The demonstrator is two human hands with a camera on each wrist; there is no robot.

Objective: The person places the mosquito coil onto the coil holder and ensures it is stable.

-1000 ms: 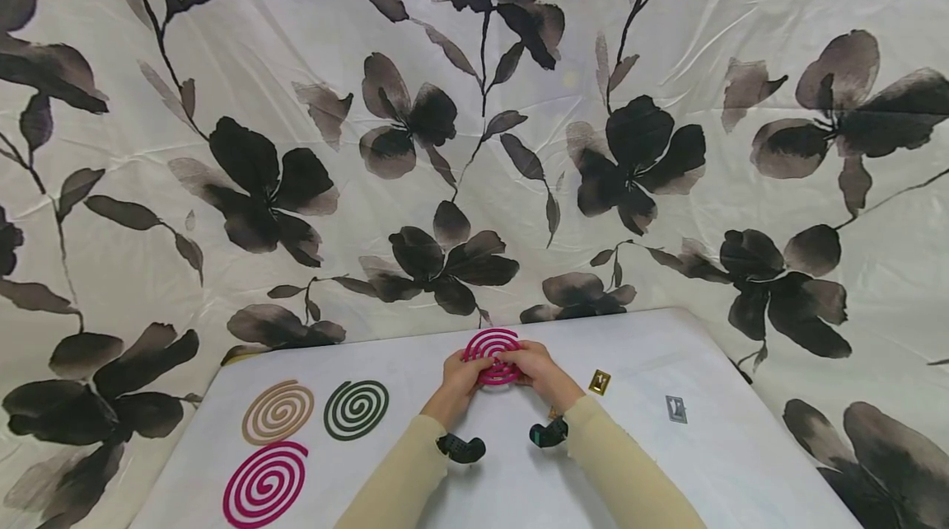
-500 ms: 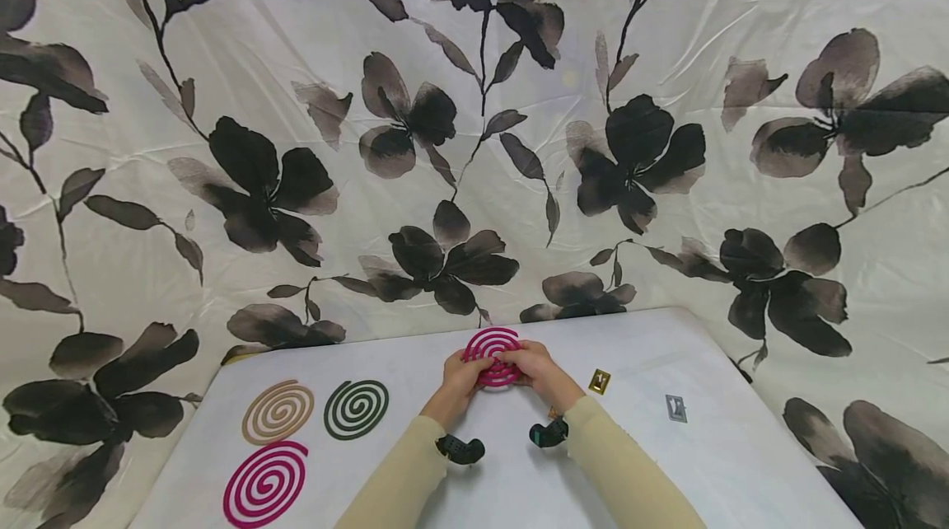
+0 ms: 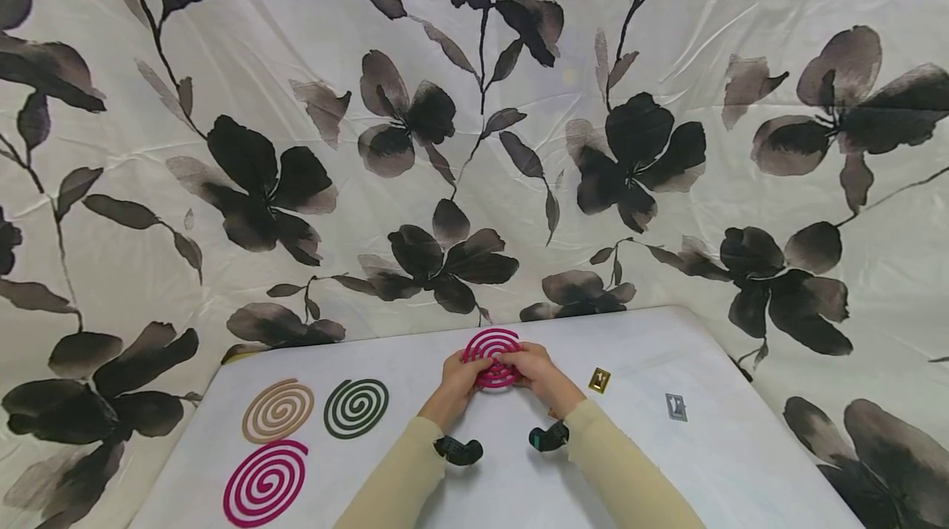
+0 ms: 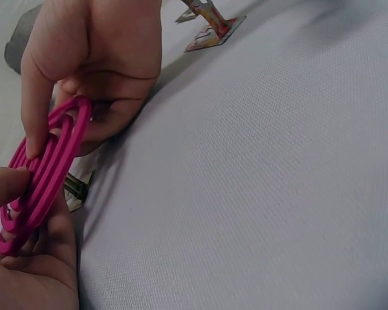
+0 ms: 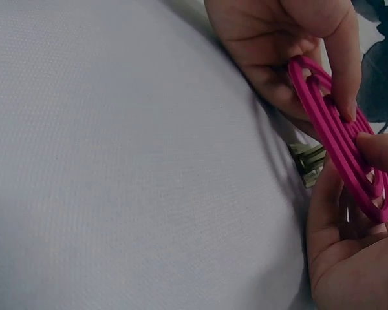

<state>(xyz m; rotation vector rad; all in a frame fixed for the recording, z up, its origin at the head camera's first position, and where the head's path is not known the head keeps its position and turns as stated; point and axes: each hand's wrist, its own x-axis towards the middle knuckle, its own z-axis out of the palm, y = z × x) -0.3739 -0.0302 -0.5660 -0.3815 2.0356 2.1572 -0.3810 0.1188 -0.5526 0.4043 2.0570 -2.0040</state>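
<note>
Both hands hold a pink mosquito coil (image 3: 489, 337) tilted up over the far part of the white table. My left hand (image 3: 458, 381) grips its left side, and my right hand (image 3: 543, 371) its right side, thumbs pressed on the front near the centre. In the left wrist view, the coil (image 4: 48, 174) appears nearly edge-on, with fingers curled behind it. A small greenish metal stand (image 5: 307, 161) shows behind the coil in the right wrist view; whether it touches the coil I cannot tell.
At left on the table (image 3: 385, 479) lie a tan coil (image 3: 278, 412), a dark green coil (image 3: 357, 409) and another pink coil (image 3: 265, 484). To the right are a gold metal stand (image 3: 600, 381) and a silver one (image 3: 676, 408). A floral cloth (image 3: 519, 183) hangs behind.
</note>
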